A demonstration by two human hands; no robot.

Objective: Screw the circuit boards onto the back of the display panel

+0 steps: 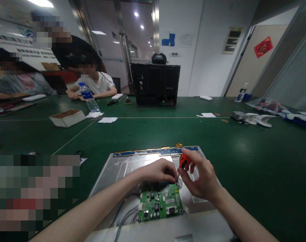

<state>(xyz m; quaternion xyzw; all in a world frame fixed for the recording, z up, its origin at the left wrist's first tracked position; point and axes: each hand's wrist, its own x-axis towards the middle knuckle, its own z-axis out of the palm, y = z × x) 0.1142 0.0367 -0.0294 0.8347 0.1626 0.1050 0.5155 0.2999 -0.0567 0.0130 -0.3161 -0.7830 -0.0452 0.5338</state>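
A green circuit board lies on the back of a silver display panel, with grey cables running from its left side. My right hand grips a screwdriver by its red and black handle. The shaft slants down to the board's upper right corner. Beside the tip, my left hand has its fingers closed and pointing down at the board's upper edge; whatever they pinch is hidden. A blue strip board runs along the panel's far edge.
A black monitor housing stands across the green table. To the left are an open box and a water bottle. Metal and white parts lie at the right. Several people are at the far left.
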